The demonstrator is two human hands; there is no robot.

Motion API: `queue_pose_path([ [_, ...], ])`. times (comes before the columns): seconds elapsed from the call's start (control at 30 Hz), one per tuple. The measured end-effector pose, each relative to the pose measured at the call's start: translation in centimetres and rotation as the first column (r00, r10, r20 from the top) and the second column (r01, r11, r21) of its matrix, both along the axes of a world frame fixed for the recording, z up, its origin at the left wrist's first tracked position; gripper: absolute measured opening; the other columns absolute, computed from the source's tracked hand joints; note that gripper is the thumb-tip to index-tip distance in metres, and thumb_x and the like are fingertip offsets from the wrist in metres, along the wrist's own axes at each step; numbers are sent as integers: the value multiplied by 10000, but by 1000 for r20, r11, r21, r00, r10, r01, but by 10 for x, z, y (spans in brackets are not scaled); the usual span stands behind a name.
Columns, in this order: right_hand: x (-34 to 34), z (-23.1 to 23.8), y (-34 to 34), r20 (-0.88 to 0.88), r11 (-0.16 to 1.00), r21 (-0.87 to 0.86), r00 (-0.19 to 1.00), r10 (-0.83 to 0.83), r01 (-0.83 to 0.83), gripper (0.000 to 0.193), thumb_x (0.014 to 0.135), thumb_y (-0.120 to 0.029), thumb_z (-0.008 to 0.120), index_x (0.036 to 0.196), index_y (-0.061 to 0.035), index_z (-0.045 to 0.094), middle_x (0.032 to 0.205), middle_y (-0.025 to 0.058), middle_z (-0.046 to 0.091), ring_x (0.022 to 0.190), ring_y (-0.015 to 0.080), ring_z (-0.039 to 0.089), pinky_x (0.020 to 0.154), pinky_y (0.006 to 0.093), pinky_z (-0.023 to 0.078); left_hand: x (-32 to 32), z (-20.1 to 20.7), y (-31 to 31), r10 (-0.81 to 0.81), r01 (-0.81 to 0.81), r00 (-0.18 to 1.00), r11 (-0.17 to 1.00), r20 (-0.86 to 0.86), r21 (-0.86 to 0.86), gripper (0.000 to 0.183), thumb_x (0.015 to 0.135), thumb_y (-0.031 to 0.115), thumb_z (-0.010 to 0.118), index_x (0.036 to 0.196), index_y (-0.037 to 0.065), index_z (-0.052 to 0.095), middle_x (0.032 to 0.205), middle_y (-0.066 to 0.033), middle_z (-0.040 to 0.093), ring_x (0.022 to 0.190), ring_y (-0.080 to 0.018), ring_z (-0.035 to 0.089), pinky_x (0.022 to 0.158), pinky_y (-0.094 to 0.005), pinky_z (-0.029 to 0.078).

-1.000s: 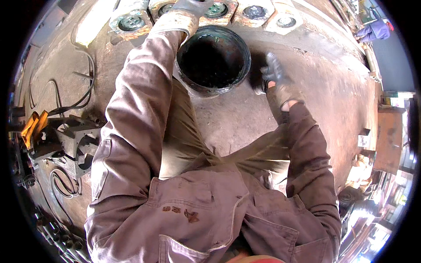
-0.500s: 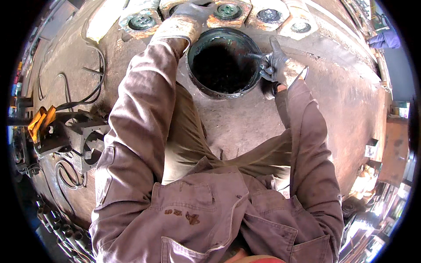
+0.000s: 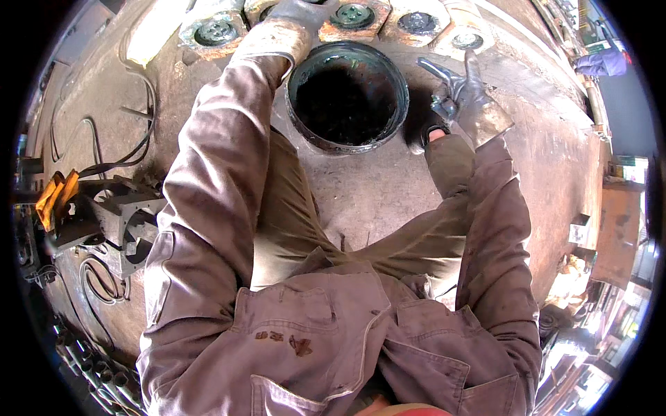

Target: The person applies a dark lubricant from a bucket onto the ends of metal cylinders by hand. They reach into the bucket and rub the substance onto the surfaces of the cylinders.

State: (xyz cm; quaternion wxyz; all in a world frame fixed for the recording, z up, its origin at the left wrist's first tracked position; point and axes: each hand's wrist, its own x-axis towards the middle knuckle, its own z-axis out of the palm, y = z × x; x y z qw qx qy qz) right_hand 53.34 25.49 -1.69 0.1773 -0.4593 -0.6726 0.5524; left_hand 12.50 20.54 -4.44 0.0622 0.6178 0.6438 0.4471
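Note:
My right hand [image 3: 469, 97], in a glove blackened and shiny at the fingers, is just right of the round bowl-like container [image 3: 297, 128]. Two of its fingers are stretched apart and the rest curl inward, with nothing visible in them. Black, wet-looking stuff [image 3: 343, 104] covers the container's inside. My gloved left hand [image 3: 300, 12] lies over one of the blocky, angular-edged pieces in the row at the top. The picture's edge cuts off its fingers. Beside it are a piece with a dark green round centre [image 3: 352, 15] and another with a dark round face [image 3: 215, 32].
My legs [image 3: 291, 201] spread on either side of the brown floor [image 3: 381, 187]. Black cables [image 3: 149, 118] and a dark metal bracket [image 3: 128, 218] with a yellow part [image 3: 57, 197] lie left. Several pipes [image 3: 97, 367] are at lower left. A rust-brown box [image 3: 617, 236] stands right.
My right hand has come out of the container's rim and moved right, its fingers turning upward. The left hand stays on the block. The whole view has shifted slightly.

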Motion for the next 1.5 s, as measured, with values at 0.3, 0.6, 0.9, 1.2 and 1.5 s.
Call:
queue_pose_path([
  [0.3,-23,-7,-8,136,994,-26,984,112,-110,466,1042,-355,500,1400,-68,585,1293,192,679,1167,310,632,1036,400,492,27,19,-8,-45,55,989,996,138,-64,269,962,316,678,1107,102,754,1048,-95,765,1024,-243,724,916,-350,557],
  [0.6,-75,-56,34,314,982,83,940,135,-169,421,1040,-309,496,1374,-77,603,1336,183,669,1210,305,618,1054,388,478,-3,4,-11,110,-120,978,992,178,45,285,948,297,723,1154,105,760,1070,-72,777,1012,-186,724,932,-327,555],
  [0.9,-169,-7,-13,898,332,303,384,214,-893,356,1039,-144,395,1272,-49,647,1346,236,633,1239,375,606,1026,407,501,-17,19,-53,146,-100,964,973,222,-208,291,949,236,722,1239,211,739,1313,-28,678,1230,-172,621,1060,-312,493],
  [1.2,-258,-76,63,79,909,-400,983,167,-122,590,993,-443,605,1360,18,639,1293,132,697,1121,227,644,962,325,482,-42,7,-54,191,-69,868,961,458,-269,342,923,288,787,1223,126,763,1175,-40,755,1128,-143,668,1030,-304,500],
  [1.5,-262,-49,1,-350,989,-139,937,-8,-43,695,913,-504,747,1352,29,666,1320,136,696,1164,234,641,1037,326,450,-50,-5,-64,200,-98,904,958,377,-271,328,921,260,792,1225,138,769,1209,-50,749,1159,-143,659,1039,-307,504],
])
